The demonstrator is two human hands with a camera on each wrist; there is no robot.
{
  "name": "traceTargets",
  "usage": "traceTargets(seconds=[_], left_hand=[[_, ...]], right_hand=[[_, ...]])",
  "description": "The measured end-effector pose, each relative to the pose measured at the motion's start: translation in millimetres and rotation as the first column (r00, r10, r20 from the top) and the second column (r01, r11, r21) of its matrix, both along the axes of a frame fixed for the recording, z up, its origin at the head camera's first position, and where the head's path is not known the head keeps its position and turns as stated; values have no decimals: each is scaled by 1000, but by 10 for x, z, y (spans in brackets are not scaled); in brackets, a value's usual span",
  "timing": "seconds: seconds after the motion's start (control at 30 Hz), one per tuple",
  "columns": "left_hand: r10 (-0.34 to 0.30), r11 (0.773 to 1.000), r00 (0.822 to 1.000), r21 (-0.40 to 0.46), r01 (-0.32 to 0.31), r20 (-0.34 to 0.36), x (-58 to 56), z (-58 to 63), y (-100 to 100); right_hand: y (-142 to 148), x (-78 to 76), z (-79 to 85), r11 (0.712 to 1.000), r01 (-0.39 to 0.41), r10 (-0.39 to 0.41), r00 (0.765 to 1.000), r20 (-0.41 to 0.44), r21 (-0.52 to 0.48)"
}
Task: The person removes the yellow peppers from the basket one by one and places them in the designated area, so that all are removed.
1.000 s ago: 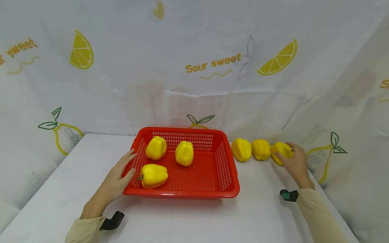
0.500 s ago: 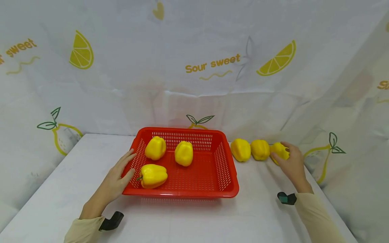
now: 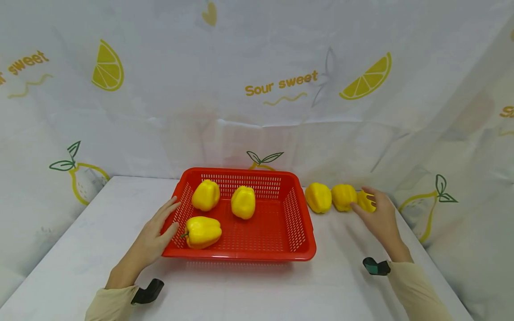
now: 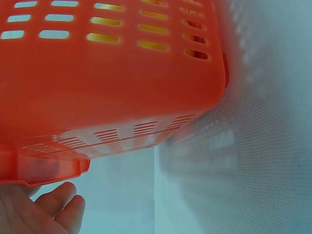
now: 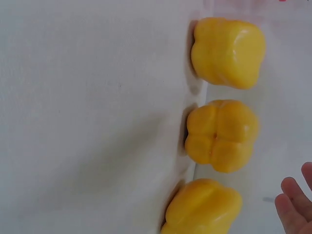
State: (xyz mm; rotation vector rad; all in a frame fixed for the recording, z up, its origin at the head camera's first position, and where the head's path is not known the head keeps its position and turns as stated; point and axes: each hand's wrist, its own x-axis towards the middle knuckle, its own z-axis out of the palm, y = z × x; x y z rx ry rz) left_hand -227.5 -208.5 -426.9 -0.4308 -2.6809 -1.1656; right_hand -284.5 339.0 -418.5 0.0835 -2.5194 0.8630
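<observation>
In the head view, my left hand [image 3: 149, 238] touches the left rim of a red perforated plastic basket [image 3: 257, 255], its fingers loosely spread. The left wrist view shows its fingertips [image 4: 68, 209] beside the rim. Inside the basket lie a yellow bell pepper [image 3: 206, 195], a second bell pepper [image 3: 242, 203] and a third bell pepper [image 3: 203, 232] with a green stem. My right hand [image 3: 379, 218] hovers, fingers apart, by the rightmost pepper [image 3: 364, 201] of a row outside the basket, partly hiding it. The middle pepper [image 5: 222, 136] and left pepper [image 5: 228, 52] complete that row.
A white cloth-covered table [image 3: 257, 294] lies beneath everything. Behind it hangs a white curtain [image 3: 180, 111] printed with lemons and words. The basket's right half shows bare red floor. Black wrist mounts [image 3: 148, 292] stick out at both sleeves.
My right hand has shifted slightly left along the row, toward the middle pepper, and now covers more of the rightmost one. My left hand and the basket have stayed put.
</observation>
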Motion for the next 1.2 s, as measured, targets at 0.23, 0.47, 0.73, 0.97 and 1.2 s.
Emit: traceTargets(seconds=[0.23, 0.47, 0.73, 0.97, 1.2], left_hand=[[-4, 1000, 1000, 5, 4, -9, -10, -13, -5], [-7, 1000, 1000, 9, 7, -17, -15, -35, -11], [-2, 1000, 1000, 3, 2, -18, -13, -37, -6], [-2, 1000, 1000, 4, 2, -17, -17, -34, -2], [-2, 1000, 1000, 4, 2, -16, -11, -35, -3]], right_hand=[[-134, 79, 41, 999, -38, 38, 999, -25, -4], [-294, 155, 74, 996, -90, 90, 996, 3, -10], [-463, 235, 140, 993, -116, 117, 992, 41, -27], [-628, 318, 175, 987, -161, 161, 987, -1, -9], [-792, 389, 194, 979, -203, 203, 979, -25, -12]])
